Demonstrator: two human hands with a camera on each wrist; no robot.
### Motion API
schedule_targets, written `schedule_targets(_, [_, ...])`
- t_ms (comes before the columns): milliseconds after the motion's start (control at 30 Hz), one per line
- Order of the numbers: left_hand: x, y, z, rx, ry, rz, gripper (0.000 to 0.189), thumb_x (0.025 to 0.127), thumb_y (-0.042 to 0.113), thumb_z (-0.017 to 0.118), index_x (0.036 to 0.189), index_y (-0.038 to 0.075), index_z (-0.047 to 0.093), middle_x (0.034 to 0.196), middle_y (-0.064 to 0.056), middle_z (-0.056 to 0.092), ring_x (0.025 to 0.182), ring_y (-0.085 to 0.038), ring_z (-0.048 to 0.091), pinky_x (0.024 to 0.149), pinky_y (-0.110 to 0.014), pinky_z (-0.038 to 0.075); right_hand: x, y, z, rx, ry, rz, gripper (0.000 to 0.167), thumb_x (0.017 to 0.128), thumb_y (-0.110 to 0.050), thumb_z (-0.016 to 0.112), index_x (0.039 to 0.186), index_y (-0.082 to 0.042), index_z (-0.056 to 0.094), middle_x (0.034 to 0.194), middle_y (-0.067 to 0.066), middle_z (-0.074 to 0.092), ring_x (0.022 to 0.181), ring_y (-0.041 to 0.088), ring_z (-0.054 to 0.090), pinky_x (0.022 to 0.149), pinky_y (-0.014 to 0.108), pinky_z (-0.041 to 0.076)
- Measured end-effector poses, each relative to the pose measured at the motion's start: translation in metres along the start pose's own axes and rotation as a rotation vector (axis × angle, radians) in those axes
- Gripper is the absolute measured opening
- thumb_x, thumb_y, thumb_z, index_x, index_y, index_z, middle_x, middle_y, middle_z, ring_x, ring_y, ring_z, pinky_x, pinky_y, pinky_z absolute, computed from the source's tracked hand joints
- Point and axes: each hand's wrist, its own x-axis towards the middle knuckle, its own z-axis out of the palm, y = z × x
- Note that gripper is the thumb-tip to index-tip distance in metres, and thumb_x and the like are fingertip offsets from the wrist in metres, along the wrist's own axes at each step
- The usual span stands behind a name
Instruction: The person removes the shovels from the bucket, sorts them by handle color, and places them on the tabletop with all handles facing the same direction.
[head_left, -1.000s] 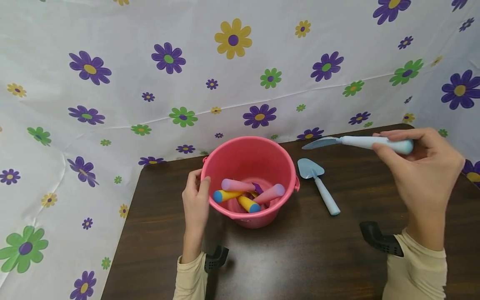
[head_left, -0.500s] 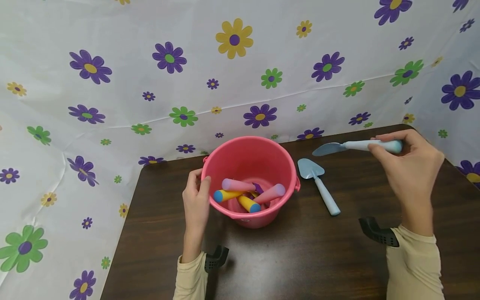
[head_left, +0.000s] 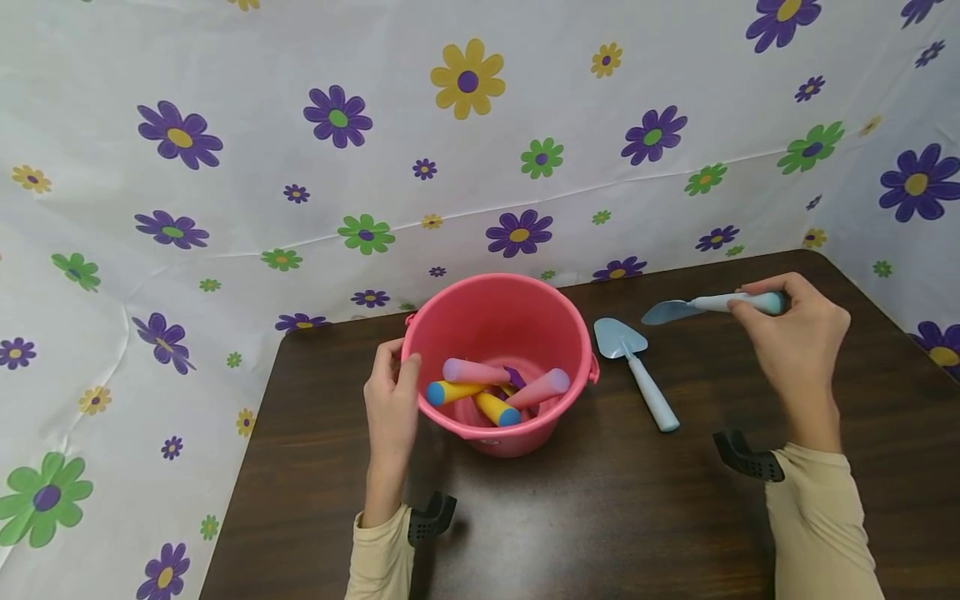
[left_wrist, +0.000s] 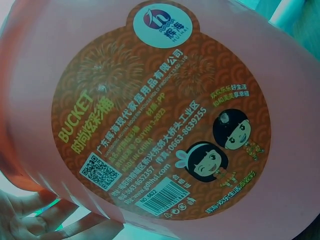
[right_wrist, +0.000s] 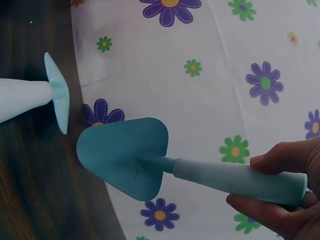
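Observation:
My left hand [head_left: 392, 400] grips the left rim of a pink bucket [head_left: 501, 310]; in the left wrist view the bucket's round label [left_wrist: 160, 125] fills the picture, with the fingertips at lower left. Inside the bucket lie several toy tools, with pink-lilac handles [head_left: 474, 372] and yellow handles [head_left: 497, 409] tipped blue. My right hand [head_left: 798, 333] pinches the handle end of a light blue toy trowel [right_wrist: 125, 155], held above the table with its blade pointing left. A second light blue trowel [head_left: 649, 390] lies on the table between bucket and right hand.
The dark wooden table [head_left: 600, 517] ends at the back against a white cloth [head_left: 247, 83] printed with purple, green and yellow flowers. The same kind of cloth hangs at both sides. Black wrist mounts [head_left: 433, 517] sit on both forearms.
My right hand has moved left and lower with the trowel, bringing its blade nearer to the trowel on the table. The left hand and the bucket have stayed put.

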Motion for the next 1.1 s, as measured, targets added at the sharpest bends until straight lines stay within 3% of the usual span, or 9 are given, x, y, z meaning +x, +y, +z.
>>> schedule_targets(167, [0.0,0.001,0.0,-0.002,0.0,0.009,0.035,0.102,0.019,0.061,0.132,0.003,0.058,0.131,-0.014,0.067,0.112,-0.034,0.069,0.09,-0.045,0.059,0.0,0.004,0.004,-0.001,-0.012,0.003,0.021,0.089,-0.005,0.079,0.106,0.006,0.075,0.101,0.021,0.074,0.071,-0.018,0.049,0.068,-0.001,0.04])
schedule_targets(400, [0.001,-0.001,-0.001,0.0,0.0,0.01,0.035,0.101,0.019,0.062,0.132,0.003,0.059,0.13,-0.013,0.067,0.111,-0.034,0.069,0.09,-0.046,0.06,-0.003,0.009,0.012,-0.006,-0.032,0.011,0.019,0.09,-0.005,0.078,0.105,0.006,0.074,0.096,0.015,0.072,0.07,-0.015,0.049,0.067,-0.001,0.04])
schedule_targets(533, [0.001,-0.002,-0.001,0.0,-0.001,0.008,0.034,0.101,0.018,0.062,0.131,0.003,0.059,0.129,-0.012,0.068,0.11,-0.032,0.069,0.09,-0.045,0.06,-0.002,0.009,0.011,-0.021,-0.059,0.013,0.021,0.09,-0.005,0.077,0.106,0.008,0.073,0.101,0.025,0.073,0.069,-0.017,0.046,0.066,-0.001,0.038])
schedule_targets(633, [0.002,-0.002,-0.001,-0.004,0.0,0.008,0.033,0.101,0.018,0.062,0.131,0.003,0.059,0.129,-0.012,0.068,0.11,-0.032,0.07,0.089,-0.045,0.06,-0.001,0.009,0.006,-0.076,-0.129,0.02,0.022,0.091,-0.008,0.076,0.105,0.009,0.073,0.102,0.028,0.072,0.069,-0.007,0.049,0.061,0.0,0.036])
schedule_targets(833, [0.002,-0.002,-0.001,-0.004,0.001,-0.004,0.034,0.101,0.018,0.062,0.131,0.003,0.059,0.13,-0.012,0.067,0.111,-0.032,0.069,0.091,-0.046,0.059,0.003,0.006,-0.004,-0.2,-0.306,0.001,0.025,0.093,-0.008,0.074,0.109,0.011,0.071,0.102,0.034,0.069,0.074,0.034,0.057,0.051,0.011,0.037])
schedule_targets(1000, [0.002,-0.002,-0.001,-0.002,0.001,-0.012,0.034,0.101,0.018,0.062,0.132,0.003,0.059,0.131,-0.013,0.067,0.113,-0.033,0.069,0.091,-0.047,0.059,0.004,0.004,-0.008,-0.273,-0.437,0.01,0.027,0.094,-0.007,0.072,0.111,0.014,0.07,0.095,0.035,0.068,0.07,0.035,0.055,0.048,0.029,0.041])
schedule_targets(1100, [0.001,-0.001,-0.001,-0.001,0.004,-0.007,0.034,0.102,0.018,0.061,0.132,0.003,0.059,0.131,-0.013,0.067,0.113,-0.033,0.069,0.091,-0.047,0.059,0.006,0.007,-0.011,-0.298,-0.505,-0.002,0.027,0.092,-0.004,0.072,0.11,0.015,0.069,0.097,0.036,0.068,0.072,0.037,0.057,0.053,0.041,0.048])
